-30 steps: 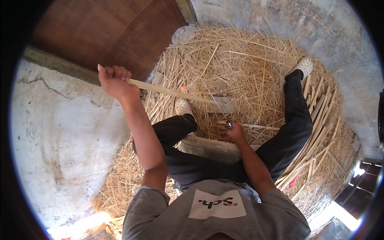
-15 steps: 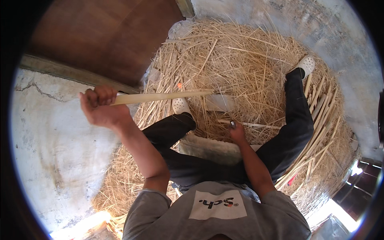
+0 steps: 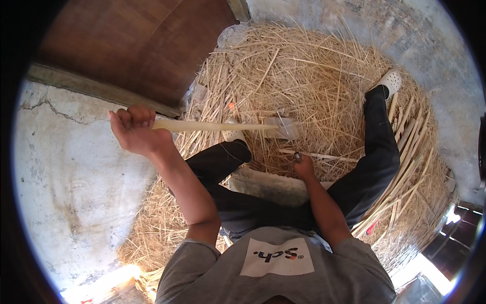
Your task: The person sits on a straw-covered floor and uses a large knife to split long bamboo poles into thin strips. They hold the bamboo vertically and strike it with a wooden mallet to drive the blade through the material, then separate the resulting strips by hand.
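My left hand (image 3: 137, 130) is wrapped round one end of a long pale strip (image 3: 197, 125), which looks like bamboo or wood. It lies nearly level across the view, its thin far end over a flat pale piece (image 3: 288, 129) on the floor. My right hand (image 3: 305, 167), low between my knees, grips the handle of a knife (image 3: 297, 156). The thin blade points away from me, near the strip's tip; whether they touch I cannot tell.
Straw-like shavings (image 3: 324, 101) cover the floor. A stone block (image 3: 268, 186) lies between my legs. Long strips (image 3: 405, 162) are heaped beside my right leg. A cracked wall (image 3: 76, 177) stands at left, a brown door panel (image 3: 136, 45) at upper left. An orange bit (image 3: 232, 106) lies among shavings.
The strip's far end has dropped slightly toward me and now crosses over my left shoe. My left hand has shifted a little to the right. Both hands keep their grip.
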The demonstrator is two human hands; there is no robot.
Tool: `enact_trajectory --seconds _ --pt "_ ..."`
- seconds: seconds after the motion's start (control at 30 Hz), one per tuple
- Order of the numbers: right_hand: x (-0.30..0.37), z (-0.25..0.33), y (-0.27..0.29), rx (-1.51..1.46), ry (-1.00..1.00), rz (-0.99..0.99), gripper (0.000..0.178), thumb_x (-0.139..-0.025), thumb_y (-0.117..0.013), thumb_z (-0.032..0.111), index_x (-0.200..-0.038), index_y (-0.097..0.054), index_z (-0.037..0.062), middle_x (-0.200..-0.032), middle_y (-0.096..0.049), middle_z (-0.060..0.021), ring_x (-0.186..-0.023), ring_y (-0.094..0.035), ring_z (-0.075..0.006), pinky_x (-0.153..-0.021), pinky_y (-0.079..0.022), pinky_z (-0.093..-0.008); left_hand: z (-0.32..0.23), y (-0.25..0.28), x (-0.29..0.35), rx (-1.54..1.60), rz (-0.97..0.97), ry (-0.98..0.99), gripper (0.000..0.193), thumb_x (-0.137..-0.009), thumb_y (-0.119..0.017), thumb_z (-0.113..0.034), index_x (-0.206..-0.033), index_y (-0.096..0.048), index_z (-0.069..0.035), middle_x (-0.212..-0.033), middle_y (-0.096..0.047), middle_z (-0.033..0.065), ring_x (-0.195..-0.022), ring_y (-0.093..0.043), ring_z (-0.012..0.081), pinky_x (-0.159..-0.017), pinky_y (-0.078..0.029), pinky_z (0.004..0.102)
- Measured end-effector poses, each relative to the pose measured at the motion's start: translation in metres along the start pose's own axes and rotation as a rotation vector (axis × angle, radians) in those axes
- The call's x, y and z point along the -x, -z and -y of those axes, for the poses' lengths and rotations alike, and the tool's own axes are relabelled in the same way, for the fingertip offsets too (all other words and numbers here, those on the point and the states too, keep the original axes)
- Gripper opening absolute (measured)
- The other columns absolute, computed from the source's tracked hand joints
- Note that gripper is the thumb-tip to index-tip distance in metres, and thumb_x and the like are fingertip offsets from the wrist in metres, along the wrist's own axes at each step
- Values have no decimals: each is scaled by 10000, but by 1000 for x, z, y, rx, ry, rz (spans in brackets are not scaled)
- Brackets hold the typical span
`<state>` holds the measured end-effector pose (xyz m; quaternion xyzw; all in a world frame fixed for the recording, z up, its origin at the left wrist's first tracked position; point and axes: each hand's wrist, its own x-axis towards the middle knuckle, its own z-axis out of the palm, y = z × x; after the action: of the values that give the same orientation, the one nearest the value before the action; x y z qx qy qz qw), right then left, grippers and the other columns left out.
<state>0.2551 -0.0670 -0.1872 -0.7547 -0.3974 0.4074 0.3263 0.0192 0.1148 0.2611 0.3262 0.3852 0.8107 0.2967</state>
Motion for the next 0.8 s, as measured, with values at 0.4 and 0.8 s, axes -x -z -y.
enact_trajectory --seconds 0.4,0.8 --pt "-2 -24 4 252 -126 73 322 -820 -648 269 -958 -653 -22 -849 -662 -227 -826 -655 -376 -709 -480 -494 17 18 -42 -48 -151 17 408 -971 -464 -357 -661 -293 -155 -573 -285 -19 -519 -254 109 -491 -213 287" --pt "-11 -79 -9 382 -201 57 353 -768 -637 237 -1005 -623 -24 -875 -662 -239 -847 -641 -398 -764 -504 -496 19 19 -38 4 -107 45 403 -964 -476 -344 -650 -313 -152 -535 -296 -16 -473 -260 102 -457 -199 273"
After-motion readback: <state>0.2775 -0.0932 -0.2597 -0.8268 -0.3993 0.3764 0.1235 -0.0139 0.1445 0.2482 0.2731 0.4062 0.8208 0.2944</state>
